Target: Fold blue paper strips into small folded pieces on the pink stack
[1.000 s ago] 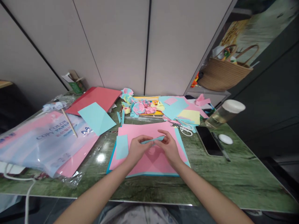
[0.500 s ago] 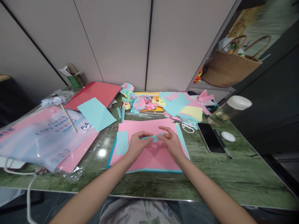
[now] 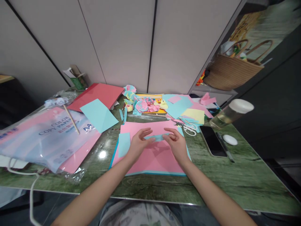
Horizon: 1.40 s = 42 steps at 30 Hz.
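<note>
A narrow light blue paper strip (image 3: 158, 138) is stretched between my two hands, just above a pink paper sheet (image 3: 150, 160). My left hand (image 3: 139, 142) grips its left end between thumb and fingers. The right end is pinched by my right hand (image 3: 176, 142), with the index finger raised. Whether the strip is folded or rolled I cannot tell. Beside my left hand, a light blue paper rectangle (image 3: 124, 145) lies on the pink sheet's left side. Blue sheets show under the pink one.
Paper flowers (image 3: 142, 106) and coloured scraps lie at the back. White-handled scissors (image 3: 190, 129), a phone (image 3: 213, 141), a pen (image 3: 225, 147) and a bottle (image 3: 231, 113) are on the right. A plastic paper pack (image 3: 54, 138) and a red folder (image 3: 96, 97) occupy the left.
The fingers of both hands have shifted apart a little along the strip, so more of it shows. The left fingers are lifted more than before. The view has shifted slightly.
</note>
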Tool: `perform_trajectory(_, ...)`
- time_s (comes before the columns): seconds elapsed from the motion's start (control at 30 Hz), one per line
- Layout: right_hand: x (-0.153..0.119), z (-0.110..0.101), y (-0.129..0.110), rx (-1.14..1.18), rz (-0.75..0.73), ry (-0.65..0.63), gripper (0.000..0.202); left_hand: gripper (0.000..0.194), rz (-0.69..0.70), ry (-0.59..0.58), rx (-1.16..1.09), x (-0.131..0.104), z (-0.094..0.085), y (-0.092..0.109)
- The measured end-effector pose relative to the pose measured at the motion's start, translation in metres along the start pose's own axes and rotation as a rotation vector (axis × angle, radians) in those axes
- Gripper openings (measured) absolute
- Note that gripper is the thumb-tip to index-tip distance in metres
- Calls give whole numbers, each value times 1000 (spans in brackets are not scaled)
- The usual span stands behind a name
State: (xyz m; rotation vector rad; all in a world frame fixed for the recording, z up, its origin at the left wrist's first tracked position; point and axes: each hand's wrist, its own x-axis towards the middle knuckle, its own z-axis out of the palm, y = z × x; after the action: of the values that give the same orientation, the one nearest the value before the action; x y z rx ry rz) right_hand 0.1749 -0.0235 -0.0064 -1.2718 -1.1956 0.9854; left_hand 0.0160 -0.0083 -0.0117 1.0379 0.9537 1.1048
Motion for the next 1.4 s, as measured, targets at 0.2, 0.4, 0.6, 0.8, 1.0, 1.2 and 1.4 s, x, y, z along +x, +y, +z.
perform_trajectory(0.2, 2, -3, 0, 18, -7, 37, 31, 40, -194, 1, -112, 4, -3, -5)
perform_trajectory(0.4, 3, -3, 2, 67, 34, 36, 32, 35, -216, 10, -183, 6, -4, -7)
perform_trajectory(0.6, 5, -1, 6, 178, 69, 36, 38, 34, -175, -4, -195, 6, -3, -8)
perform_trajectory(0.8, 8, -2, 10, 172, 87, 38, 40, 33, -108, -49, -180, 6, -4, -8)
perform_trajectory(1.0, 5, -2, 7, 41, 58, 2, 38, 34, -129, -98, -55, 6, -4, -10)
perform_trajectory(1.2, 4, -1, 6, 24, 46, 11, 41, 36, -142, -29, -47, 8, -3, -14)
perform_trajectory(1.4, 3, 4, 7, 282, 137, -36, 44, 36, -215, -91, -206, 6, -4, -9)
